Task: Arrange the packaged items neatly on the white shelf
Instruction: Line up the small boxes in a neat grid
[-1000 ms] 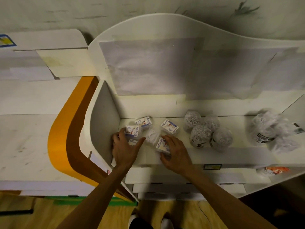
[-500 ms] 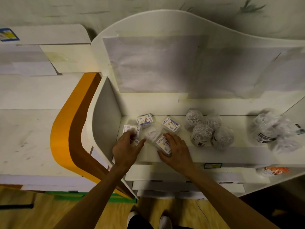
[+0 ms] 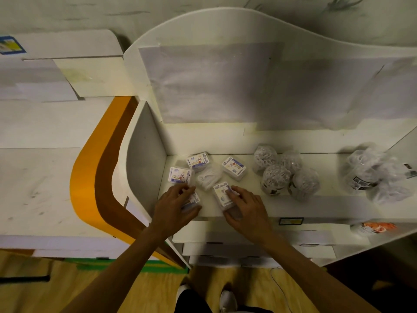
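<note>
The small labelled boxes [image 3: 181, 175] are still lying askew at the left end of the white shelf [image 3: 259, 208], so most of the tidying is remaining. The left hand [image 3: 172, 207] is curling its grip around one box near the front edge; the right hand [image 3: 244, 207] is pinching another box [image 3: 222, 193]. Since a second ago, both hands have been drawing back toward the front edge.

We've drawn the left hand [image 3: 173, 207] back toward shelf [image 3: 316, 206] front, now gripping a front box [image 3: 191, 202]. Labelled box [image 3: 180, 175] uncovered. Right hand [image 3: 247, 210] holds its box [image 3: 223, 194], approx. same spot.
</note>
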The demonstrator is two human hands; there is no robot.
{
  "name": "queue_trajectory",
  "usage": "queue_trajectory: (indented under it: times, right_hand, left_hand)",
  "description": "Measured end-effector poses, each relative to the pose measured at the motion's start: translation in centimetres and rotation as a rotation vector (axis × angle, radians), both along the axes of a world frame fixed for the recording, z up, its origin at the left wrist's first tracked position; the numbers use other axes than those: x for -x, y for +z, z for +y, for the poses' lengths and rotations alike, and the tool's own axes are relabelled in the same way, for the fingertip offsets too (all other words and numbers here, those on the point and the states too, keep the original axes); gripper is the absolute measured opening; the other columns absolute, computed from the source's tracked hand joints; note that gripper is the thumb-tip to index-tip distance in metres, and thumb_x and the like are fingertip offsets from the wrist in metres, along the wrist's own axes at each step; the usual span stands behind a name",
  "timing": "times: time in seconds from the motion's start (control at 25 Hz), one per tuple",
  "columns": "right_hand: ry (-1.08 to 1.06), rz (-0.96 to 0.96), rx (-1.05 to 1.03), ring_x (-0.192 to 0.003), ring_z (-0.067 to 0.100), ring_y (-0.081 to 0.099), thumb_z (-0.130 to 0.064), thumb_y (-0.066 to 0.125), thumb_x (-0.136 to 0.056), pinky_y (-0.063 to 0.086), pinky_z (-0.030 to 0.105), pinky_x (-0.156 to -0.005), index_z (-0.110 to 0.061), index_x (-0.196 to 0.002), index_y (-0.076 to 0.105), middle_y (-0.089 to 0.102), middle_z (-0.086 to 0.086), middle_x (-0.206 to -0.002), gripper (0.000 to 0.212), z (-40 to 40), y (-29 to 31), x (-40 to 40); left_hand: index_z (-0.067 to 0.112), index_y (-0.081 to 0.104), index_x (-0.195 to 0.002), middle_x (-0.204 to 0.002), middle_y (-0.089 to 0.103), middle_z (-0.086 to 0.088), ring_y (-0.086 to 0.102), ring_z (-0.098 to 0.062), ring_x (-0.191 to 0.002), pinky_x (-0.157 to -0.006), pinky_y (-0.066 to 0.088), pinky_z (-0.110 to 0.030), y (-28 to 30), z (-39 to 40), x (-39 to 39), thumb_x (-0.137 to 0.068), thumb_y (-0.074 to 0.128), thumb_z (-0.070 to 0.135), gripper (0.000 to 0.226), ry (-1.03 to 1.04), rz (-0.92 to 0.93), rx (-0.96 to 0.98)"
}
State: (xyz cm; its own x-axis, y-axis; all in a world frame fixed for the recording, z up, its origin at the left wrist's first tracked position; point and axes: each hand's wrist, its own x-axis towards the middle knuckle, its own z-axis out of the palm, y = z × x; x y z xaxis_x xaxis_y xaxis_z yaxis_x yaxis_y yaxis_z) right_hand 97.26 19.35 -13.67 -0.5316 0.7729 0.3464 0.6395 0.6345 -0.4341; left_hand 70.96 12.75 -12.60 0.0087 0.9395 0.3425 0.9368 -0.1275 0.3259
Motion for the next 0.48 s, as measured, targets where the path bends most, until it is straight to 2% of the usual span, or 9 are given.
queue_trajectory:
  times: [0.12,0.2,0.32,0.4,0.48]
  right_hand:
    - [0.009,-0.003,0.039,-0.122,0.019,0.052,-0.057,0.067,-0.084,0.047,0.038,-0.1,-0.021,-0.142,0.05,0.048,0.001,-0.143,0.071,0.4,0.6,0.4]
    - [0.044,-0.02,0.083,-0.134,0.019,0.044,-0.059,0.066,-0.082,0.041,0.036,-0.108,-0.022,-0.148,0.042,0.041,0.001,-0.152,0.079,1.0,1.1,0.3]
    - [0.11,-0.051,0.136,-0.149,0.015,0.025,-0.057,0.065,-0.083,0.027,0.033,-0.119,-0.021,-0.157,0.027,0.028,0.0,-0.162,0.09,2.1,1.9,0.6]
    - [0.146,-0.076,0.19,-0.15,0.016,0.022,-0.054,0.066,-0.083,0.026,0.04,-0.121,-0.021,-0.158,0.023,0.029,0.0,-0.162,0.092,2.6,2.4,1.0]
    - [0.13,-0.126,0.164,-0.147,0.02,0.028,-0.06,0.065,-0.082,0.028,0.044,-0.12,-0.019,-0.156,0.028,0.035,0.003,-0.158,0.092,2.6,2.4,1.3]
  left_hand:
    - [0.023,0.058,-0.136,-0.131,0.053,-0.002,0.056,-0.018,-0.111,-0.087,0.054,-0.033,0.5,0.2,0.0,-0.089,0.056,0.061,0.061,-0.03,-0.038,0.012]
    - [0.025,0.057,-0.137,-0.133,0.056,0.0,0.054,-0.017,-0.118,-0.094,0.049,-0.034,0.7,0.4,0.1,-0.087,0.058,0.06,0.061,-0.043,-0.067,0.02]
    - [0.026,0.054,-0.139,-0.137,0.057,0.005,0.047,-0.005,-0.124,-0.103,0.041,-0.031,0.5,0.6,0.1,-0.082,0.07,0.055,0.066,-0.031,-0.179,0.031]
    - [0.027,0.053,-0.137,-0.133,0.059,0.005,0.047,-0.001,-0.119,-0.101,0.044,-0.03,0.1,0.6,-0.1,-0.08,0.072,0.054,0.066,-0.012,-0.25,0.026]
    - [0.027,0.051,-0.137,-0.131,0.059,0.004,0.052,-0.003,-0.115,-0.095,0.047,-0.026,-0.1,0.4,-0.3,-0.079,0.073,0.054,0.068,-0.001,-0.313,0.024]
